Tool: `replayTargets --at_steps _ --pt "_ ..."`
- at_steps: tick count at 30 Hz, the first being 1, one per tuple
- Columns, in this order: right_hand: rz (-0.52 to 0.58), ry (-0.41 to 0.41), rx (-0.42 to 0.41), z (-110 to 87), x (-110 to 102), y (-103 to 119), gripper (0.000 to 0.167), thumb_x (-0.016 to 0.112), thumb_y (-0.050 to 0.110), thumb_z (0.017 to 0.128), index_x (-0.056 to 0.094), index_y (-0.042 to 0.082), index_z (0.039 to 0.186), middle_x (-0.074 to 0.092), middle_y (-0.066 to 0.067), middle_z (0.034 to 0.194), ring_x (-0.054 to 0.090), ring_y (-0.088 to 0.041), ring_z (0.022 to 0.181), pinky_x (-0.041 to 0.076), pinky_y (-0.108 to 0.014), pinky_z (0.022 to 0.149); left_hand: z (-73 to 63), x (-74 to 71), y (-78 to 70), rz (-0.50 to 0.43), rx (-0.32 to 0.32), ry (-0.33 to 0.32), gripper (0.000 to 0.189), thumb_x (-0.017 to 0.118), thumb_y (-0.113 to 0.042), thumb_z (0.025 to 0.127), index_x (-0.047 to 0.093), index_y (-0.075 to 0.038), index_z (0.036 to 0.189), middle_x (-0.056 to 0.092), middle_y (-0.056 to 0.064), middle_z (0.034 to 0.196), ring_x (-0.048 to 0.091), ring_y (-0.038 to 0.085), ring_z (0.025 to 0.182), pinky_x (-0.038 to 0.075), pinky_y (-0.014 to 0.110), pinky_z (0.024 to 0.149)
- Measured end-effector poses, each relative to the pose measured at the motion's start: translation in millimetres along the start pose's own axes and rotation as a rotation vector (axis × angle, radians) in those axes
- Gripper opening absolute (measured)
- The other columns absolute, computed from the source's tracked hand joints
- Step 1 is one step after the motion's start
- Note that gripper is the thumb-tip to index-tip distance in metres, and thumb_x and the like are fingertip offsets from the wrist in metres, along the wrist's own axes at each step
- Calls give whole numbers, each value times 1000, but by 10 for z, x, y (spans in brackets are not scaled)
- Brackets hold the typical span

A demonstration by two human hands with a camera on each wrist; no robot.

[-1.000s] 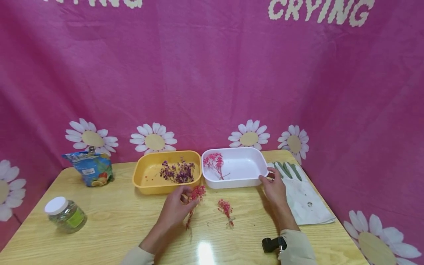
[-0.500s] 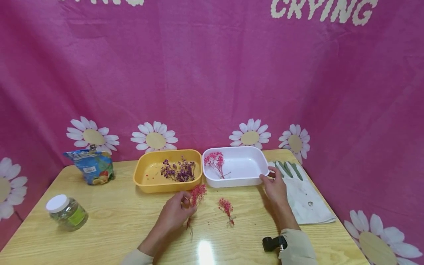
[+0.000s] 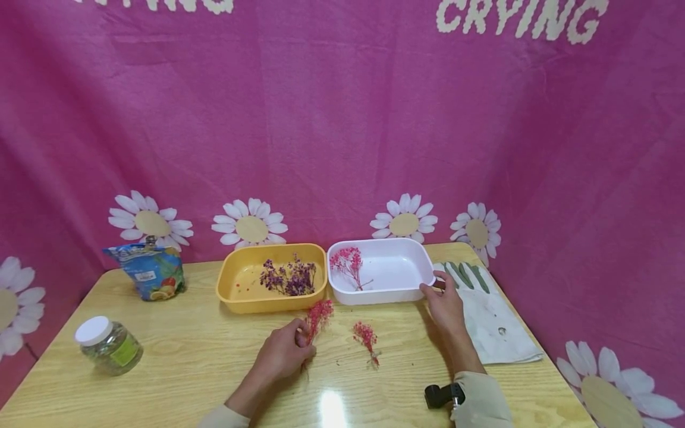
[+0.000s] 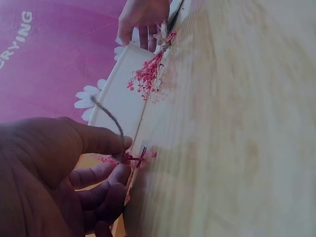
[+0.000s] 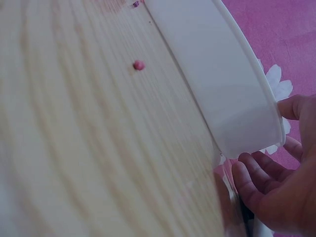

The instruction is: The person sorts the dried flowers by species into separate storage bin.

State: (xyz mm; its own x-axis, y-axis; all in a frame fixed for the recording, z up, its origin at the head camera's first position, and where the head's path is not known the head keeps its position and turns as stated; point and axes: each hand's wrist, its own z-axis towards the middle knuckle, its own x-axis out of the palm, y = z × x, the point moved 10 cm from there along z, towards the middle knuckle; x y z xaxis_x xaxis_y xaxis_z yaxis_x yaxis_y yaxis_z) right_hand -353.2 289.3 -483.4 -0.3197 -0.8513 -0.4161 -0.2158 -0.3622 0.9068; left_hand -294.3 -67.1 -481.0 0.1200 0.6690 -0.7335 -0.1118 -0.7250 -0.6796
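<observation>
My left hand [image 3: 282,353] pinches a small bunch of dried pink flowers [image 3: 319,313] by its stems, close over the table. A strand of twine [image 4: 109,114] curls up beside the thumb in the left wrist view. To its right lies a second, tied pink bunch [image 3: 365,335]. At the near right corner of the white tray [image 3: 387,296], my right hand [image 3: 446,304] grips with the thumb on the rim and the fingers curled by the lower edge. One pink sprig [image 3: 349,261] rests inside that tray, at its left.
A yellow tray [image 3: 241,305] with dried purple flowers [image 3: 289,278] stands against the white one. At the left are a blue bag [image 3: 152,276] and a lidded jar [image 3: 109,348]. A white cloth [image 3: 495,327] with green shapes lies right. One pink bit [image 5: 138,65] dots the table.
My left hand has shifted slightly down and left along the stems, leaving more of the pink flower heads in sight. The right hand stays at the white tray's corner.
</observation>
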Motion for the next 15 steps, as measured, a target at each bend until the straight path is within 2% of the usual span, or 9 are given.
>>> replayTargets --at_steps 7,15 --pt "-3 -2 15 -7 6 5 56 54 27 96 32 12 146 44 -20 142 49 -36 127 44 -45 102 -13 -18 -20 24 18 -23 14 71 -17 74 63 -16 86 58 -9 66 50 7 59 39 25 56" --pt "11 5 16 -6 3 -1 55 54 26 96 32 13 146 44 -20 141 50 -36 126 44 -44 101 -13 2 -33 -5 14 -12 6 71 -16 79 65 -17 79 59 -7 67 52 8 59 41 25 57"
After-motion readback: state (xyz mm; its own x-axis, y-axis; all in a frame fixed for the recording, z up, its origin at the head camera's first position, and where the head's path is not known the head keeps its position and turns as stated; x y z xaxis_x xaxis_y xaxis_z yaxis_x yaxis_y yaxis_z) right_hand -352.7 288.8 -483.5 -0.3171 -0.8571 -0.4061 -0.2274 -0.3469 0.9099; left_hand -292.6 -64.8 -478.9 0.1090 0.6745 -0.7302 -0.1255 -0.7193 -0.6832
